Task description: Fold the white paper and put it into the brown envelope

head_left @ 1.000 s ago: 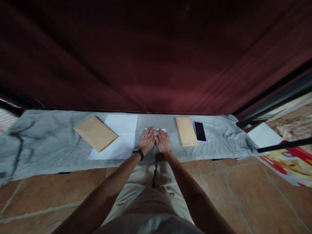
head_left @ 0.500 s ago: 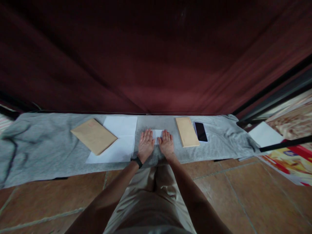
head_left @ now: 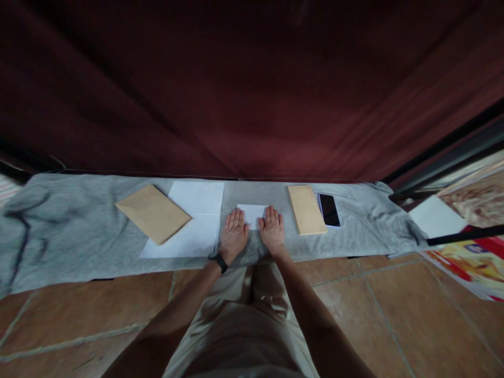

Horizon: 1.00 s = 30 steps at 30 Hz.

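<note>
A small folded white paper (head_left: pixel 252 214) lies on a grey cloth (head_left: pixel 79 236) spread over the tiled floor. My left hand (head_left: pixel 233 234), with a black wristband, lies flat and open at the paper's left edge. On the paper's right edge rests my right hand (head_left: pixel 272 230), flat with its fingers stretched out. Neither hand holds anything.
Left of my hands lie white sheets (head_left: pixel 191 218) with a brown envelope (head_left: pixel 153 212) partly on them. To the right are another brown envelope (head_left: pixel 306 209) and a black phone (head_left: pixel 329 209). A dark red curtain (head_left: pixel 252 89) hangs behind. Far right lie a white sheet (head_left: pixel 435 216) and colourful printed material (head_left: pixel 468 260).
My hands slid apart from the middle of the folded paper to its left and right edges, uncovering its centre. The view shifted slightly.
</note>
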### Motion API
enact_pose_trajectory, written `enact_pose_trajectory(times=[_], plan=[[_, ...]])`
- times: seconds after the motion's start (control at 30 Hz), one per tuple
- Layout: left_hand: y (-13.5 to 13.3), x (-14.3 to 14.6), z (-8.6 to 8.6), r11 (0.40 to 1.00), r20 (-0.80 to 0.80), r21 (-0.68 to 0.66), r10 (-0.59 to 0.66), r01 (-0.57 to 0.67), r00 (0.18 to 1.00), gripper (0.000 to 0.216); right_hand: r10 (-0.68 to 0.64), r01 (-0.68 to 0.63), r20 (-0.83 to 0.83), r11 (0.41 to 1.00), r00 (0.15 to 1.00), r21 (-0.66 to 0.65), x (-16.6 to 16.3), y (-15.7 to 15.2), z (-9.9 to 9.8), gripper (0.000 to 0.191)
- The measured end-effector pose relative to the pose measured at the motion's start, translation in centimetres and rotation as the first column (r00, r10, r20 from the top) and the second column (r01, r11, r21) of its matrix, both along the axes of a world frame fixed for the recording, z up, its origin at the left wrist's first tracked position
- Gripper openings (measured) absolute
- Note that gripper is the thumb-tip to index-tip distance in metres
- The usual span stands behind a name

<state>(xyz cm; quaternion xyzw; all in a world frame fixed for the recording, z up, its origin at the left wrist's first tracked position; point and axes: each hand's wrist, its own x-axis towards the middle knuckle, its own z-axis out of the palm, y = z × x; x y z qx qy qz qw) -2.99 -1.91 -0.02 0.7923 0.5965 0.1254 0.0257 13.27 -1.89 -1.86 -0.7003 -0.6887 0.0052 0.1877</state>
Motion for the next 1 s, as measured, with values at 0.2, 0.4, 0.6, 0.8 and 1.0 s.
enact_pose_trajectory(times=[0.2,0.4,0.6,0.8,1.0], plan=[[0.7,1.8,0.3,0.995,0.024,0.005,-0.096,0.096,0.995,0.058,-0.011,0.011,0.006,1.000,1.000,-0.009,-0.1,-0.1,0.1,0.060],[1.6,1.5,-0.5,0.997,0.003,0.009,-0.071,0.071,0.997,0.063,-0.022,0.022,-0.002,1.000,1.000,-0.020,-0.1,-0.1,0.3,0.060],[1.6,1.3,-0.7,0.999,-0.014,0.016,-0.041,0.041,0.999,0.065,-0.033,0.033,-0.012,0.999,0.999,-0.014,0.2,-0.6,0.1,0.060],[1.6,1.5,-0.6,1.000,-0.019,0.016,-0.020,0.021,1.000,0.067,-0.037,0.037,-0.033,0.999,0.999,0.001,0.7,-0.9,0.3,0.058],[1.6,1.4,-0.5,1.000,-0.012,0.009,-0.027,0.027,1.000,0.064,0.129,-0.131,-0.058,0.991,0.990,-0.017,-0.3,-0.3,1.1,0.053]])
